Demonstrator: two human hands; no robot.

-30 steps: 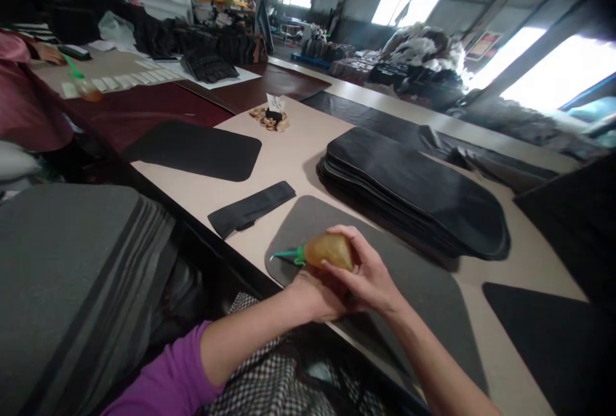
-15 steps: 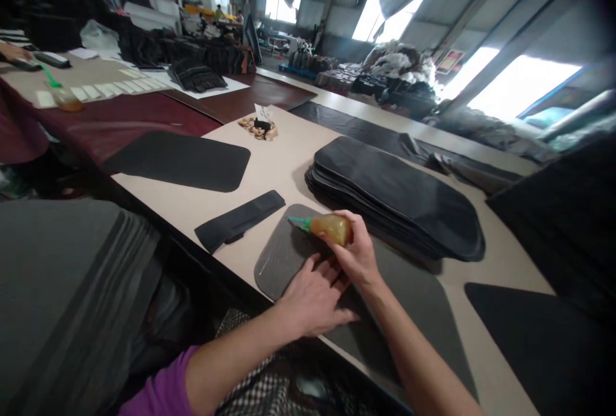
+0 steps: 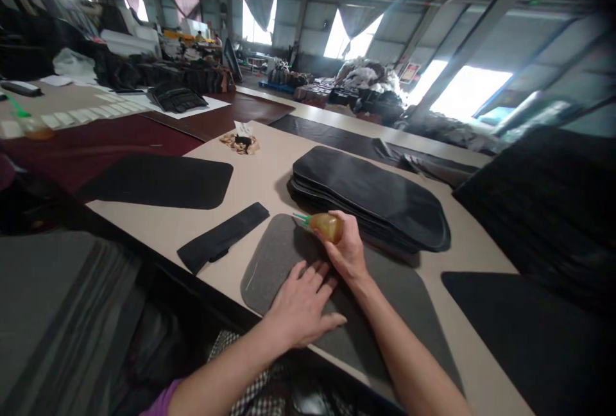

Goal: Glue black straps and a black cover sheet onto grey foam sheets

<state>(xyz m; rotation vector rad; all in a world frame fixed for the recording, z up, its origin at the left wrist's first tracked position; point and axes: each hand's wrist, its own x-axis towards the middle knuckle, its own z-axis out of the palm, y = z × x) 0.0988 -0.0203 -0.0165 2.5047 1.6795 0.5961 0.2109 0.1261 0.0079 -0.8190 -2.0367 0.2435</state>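
Observation:
My right hand [image 3: 347,252] is closed around an amber squeeze bottle [image 3: 327,226] with a green nozzle that points left, just above the far edge of a grey felt panel [image 3: 269,259]. My left hand [image 3: 301,305] lies flat on that panel with its fingers spread. A thin pale line shows near the panel's left end. A narrow black strip [image 3: 224,236] lies to the left of the panel.
A stack of black panels [image 3: 370,201] sits just beyond my right hand. Single black panels lie at left [image 3: 158,180] and at right [image 3: 510,320]. A grey sheet stack [image 3: 52,313] fills the near left. A small pile of tan bits [image 3: 239,142] sits farther back.
My left hand left the bottle and came down flat on the grey panel. My right hand carried the bottle up toward the panel's far edge. The view tilted upward.

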